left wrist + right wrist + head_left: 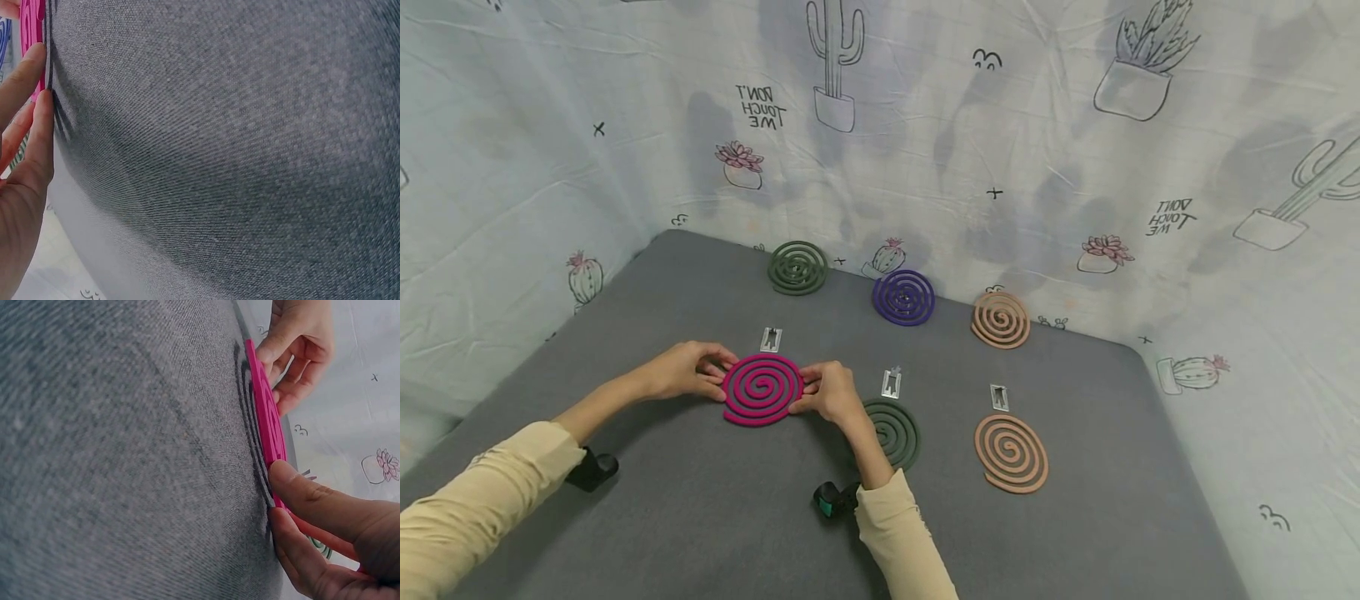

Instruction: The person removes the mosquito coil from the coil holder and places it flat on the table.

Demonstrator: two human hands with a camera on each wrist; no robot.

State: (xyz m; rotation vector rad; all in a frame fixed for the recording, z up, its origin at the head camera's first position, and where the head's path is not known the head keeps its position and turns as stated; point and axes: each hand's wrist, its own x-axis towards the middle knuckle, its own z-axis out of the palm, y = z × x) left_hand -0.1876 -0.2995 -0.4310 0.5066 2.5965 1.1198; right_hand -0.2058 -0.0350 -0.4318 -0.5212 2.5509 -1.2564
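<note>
Both hands hold a pink mosquito coil (763, 385) by opposite edges, low over the grey tabletop. My left hand (688, 371) pinches its left edge. At the right edge my right hand (831, 392) grips it between thumb and fingers. Seen edge-on in the right wrist view, the pink coil (269, 419) lies flat and close to the cloth, with dark curved lines beside it like a shadow. Just beyond the coil lies a small metal coil stand (771, 340). A dark green coil (891, 433) is partly hidden behind my right wrist.
Along the back edge are a green coil (797, 267), a purple coil (904, 297) and an orange coil (1001, 320). Another orange coil (1011, 454) lies at the right. Two more metal stands, a middle stand (891, 383) and a right stand (999, 397), sit between the rows.
</note>
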